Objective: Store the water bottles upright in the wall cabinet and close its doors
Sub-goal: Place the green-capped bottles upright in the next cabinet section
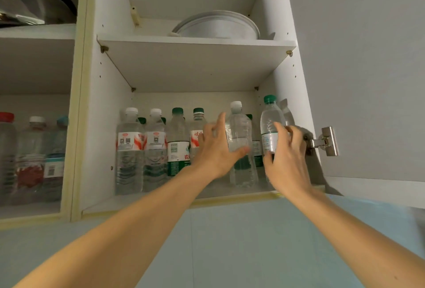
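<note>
Right hand (pixel 288 149) grips green-capped bottle (pixel 271 124), upright, lower shelf (pixel 174 200). Left hand (pixel 216 147) fingers spread beside white-capped bottle (pixel 239 135); contact unclear.

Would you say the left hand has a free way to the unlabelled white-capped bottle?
Probably yes: the left hand is open beside that bottle, thumb at its front, nothing between them.
</note>
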A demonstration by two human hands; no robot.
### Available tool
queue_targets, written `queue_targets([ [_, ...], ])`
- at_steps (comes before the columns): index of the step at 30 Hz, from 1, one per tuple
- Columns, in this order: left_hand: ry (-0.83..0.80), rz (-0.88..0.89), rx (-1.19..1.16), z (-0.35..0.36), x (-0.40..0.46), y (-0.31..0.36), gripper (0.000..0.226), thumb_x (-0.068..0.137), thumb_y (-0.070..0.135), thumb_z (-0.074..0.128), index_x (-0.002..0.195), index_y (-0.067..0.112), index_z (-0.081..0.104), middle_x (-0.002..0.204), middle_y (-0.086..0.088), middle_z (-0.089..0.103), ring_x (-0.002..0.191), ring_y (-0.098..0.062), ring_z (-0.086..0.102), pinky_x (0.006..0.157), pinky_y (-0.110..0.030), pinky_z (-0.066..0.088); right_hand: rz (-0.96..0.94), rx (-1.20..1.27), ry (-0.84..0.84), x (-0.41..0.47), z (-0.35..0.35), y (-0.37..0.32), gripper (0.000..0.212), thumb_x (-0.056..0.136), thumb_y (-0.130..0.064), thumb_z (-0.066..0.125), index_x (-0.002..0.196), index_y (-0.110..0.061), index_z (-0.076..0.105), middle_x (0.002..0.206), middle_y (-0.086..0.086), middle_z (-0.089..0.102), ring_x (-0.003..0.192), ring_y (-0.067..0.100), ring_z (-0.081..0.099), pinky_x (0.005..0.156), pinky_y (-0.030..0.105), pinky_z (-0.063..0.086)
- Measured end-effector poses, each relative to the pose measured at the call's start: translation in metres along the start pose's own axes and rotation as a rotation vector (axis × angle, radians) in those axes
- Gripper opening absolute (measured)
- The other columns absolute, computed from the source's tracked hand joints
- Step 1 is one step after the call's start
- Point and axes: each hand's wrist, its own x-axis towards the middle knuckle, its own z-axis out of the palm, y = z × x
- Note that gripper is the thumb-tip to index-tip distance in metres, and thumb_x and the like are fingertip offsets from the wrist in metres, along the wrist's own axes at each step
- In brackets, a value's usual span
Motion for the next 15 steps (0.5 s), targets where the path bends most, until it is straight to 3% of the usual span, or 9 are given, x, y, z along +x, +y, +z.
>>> queue_targets([
  [6,0.027,-0.132,-0.215,0.028,0.008,0.004,0.132,0.077,0.055,0.081,0.151,0.043,-0.027,0.168,-0.008,0.001,0.152,-0.033,0.019,0.116,-0.057,0.028,-0.006,0.012,0.017,-0.003,0.009,0.010,0.087,0.089,-0.008,0.067,0.156,-0.023,0.014,0.152,0.012,0.023,0.130,0.041,0.043,0.090,0.050,0.052],
  [10,0.047,-0.047,-0.158,0.043,0.009,0.002,0.137,0.077,0.046,0.084,0.152,0.038,-0.031,0.170,-0.004,-0.005,0.154,-0.027,0.011,0.119,-0.052,0.023,0.037,-0.042,-0.045,-0.001,0.012,0.014,0.100,0.090,-0.010,0.067,0.159,-0.027,-0.003,0.154,0.011,0.023,0.112,0.039,0.058,0.076,0.043,0.054],
  [12,0.058,-0.014,-0.155,0.047,0.009,0.002,0.136,0.079,0.041,0.084,0.151,0.040,-0.031,0.169,-0.006,-0.002,0.154,-0.026,0.013,0.120,-0.050,0.022,0.059,-0.075,-0.083,0.000,0.013,0.016,0.103,0.091,-0.012,0.068,0.159,-0.028,-0.009,0.154,0.013,0.027,0.110,0.037,0.060,0.073,0.040,0.051],
  [15,0.062,0.033,-0.163,0.044,0.013,0.006,0.138,0.076,0.032,0.086,0.147,0.053,-0.029,0.166,-0.014,0.007,0.149,-0.034,0.025,0.118,-0.059,0.029,0.089,-0.099,-0.118,0.001,0.013,0.018,0.106,0.091,-0.014,0.067,0.158,-0.029,-0.014,0.154,0.013,0.029,0.109,0.036,0.061,0.069,0.037,0.044],
])
